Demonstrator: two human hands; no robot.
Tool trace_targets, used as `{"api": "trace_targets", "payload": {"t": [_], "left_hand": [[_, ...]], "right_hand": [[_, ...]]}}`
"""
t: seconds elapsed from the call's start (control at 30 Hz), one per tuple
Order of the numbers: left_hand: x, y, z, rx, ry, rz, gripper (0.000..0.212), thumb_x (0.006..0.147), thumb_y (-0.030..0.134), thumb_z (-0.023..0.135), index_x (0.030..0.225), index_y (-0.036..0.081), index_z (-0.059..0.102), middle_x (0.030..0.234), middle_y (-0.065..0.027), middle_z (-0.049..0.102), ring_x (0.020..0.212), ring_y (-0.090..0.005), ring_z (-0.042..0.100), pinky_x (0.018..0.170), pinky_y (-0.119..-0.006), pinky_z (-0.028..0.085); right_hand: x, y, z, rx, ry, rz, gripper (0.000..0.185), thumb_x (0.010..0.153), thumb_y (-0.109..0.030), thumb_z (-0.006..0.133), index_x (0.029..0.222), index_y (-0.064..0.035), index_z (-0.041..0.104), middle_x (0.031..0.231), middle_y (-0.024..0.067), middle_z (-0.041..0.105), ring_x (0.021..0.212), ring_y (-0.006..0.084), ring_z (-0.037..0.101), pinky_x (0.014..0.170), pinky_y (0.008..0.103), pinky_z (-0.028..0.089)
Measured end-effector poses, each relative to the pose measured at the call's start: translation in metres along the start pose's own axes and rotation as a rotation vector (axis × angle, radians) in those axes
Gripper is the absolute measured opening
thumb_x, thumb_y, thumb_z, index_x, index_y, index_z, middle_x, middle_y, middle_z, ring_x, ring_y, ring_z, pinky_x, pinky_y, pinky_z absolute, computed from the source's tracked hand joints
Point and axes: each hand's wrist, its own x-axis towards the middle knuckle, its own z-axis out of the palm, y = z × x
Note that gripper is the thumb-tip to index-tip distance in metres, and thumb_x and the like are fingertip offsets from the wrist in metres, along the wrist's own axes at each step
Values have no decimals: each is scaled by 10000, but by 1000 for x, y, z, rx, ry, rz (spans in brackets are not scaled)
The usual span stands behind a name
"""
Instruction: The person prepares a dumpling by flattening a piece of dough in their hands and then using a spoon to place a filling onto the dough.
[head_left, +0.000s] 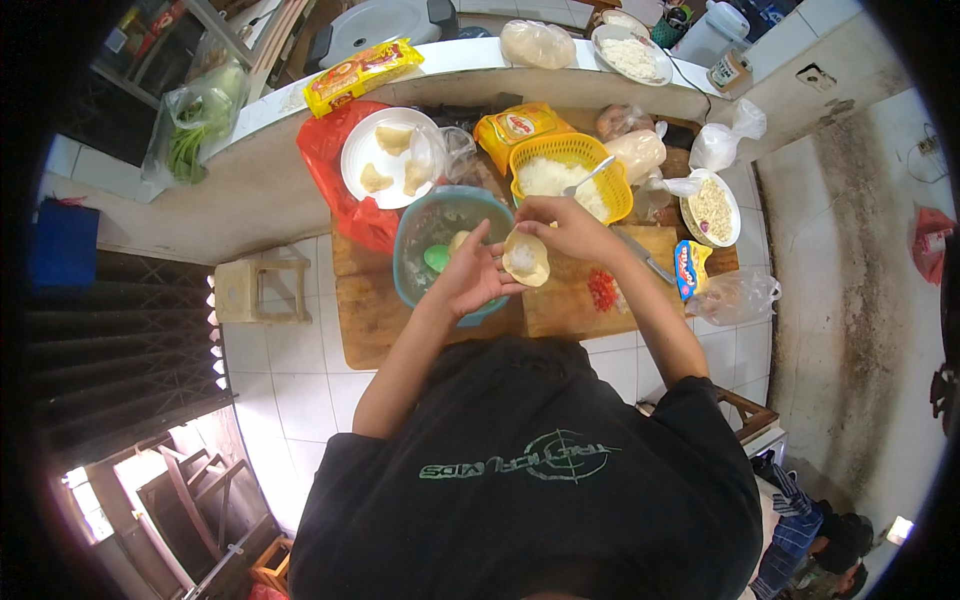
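Note:
A flat dough round (536, 277) rests on the fingers of my left hand (476, 274), over the right rim of a blue-green plastic basin (405, 247). White shredded filling (523, 258) is heaped in its middle. My right hand (566, 223) holds the round's upper edge between thumb and fingers. Inside the basin are a green utensil (436, 258) and a piece of dough (458, 241), partly hidden by my left hand. Just beyond my right hand, a yellow plastic basket (621, 187) contains white shredded food and a metal spoon (590, 176).
Three folded dough pieces lie on a white plate (352, 169) at the far left. Chopped red pieces (602, 291) and a knife (651, 259) lie on the wooden board (562, 311). At right stands a bowl of chopped food (731, 238). A tiled ledge (457, 64) runs behind.

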Motion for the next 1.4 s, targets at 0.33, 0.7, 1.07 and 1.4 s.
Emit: {"api": "trace_targets", "payload": {"t": [0.33,0.7,1.07,1.4], "left_hand": [[0,-2,-8,-49,61,75,677,988,497,420,1328,-86,367,1318,-242,488,1241,-352,508,1084,-465,394],[-12,2,7,80,104,124,583,988,488,434,1237,-38,474,1174,-169,570,1092,-277,594,998,-410,467],[-12,2,15,55,128,129,586,991,484,425,1260,-34,470,1203,-168,561,1106,-274,587,993,-406,468],[-14,2,18,57,102,125,574,995,476,422,1262,-30,475,1216,-168,556,1112,-267,585,997,-411,467]], "right_hand": [[-6,1,6,-5,-4,-9,165,911,-133,617,1005,2,616,896,91,676,842,167,631,788,320,496],[-28,-18,25,-361,112,-281,271,814,-159,691,1073,-102,639,1030,127,584,958,338,586,826,411,474],[-29,-6,28,-431,154,-308,185,768,-124,707,932,-83,632,970,110,566,915,320,571,776,428,458],[-27,-11,33,-543,202,-312,146,787,-173,698,900,-105,635,973,81,554,945,277,565,789,402,435]]}}
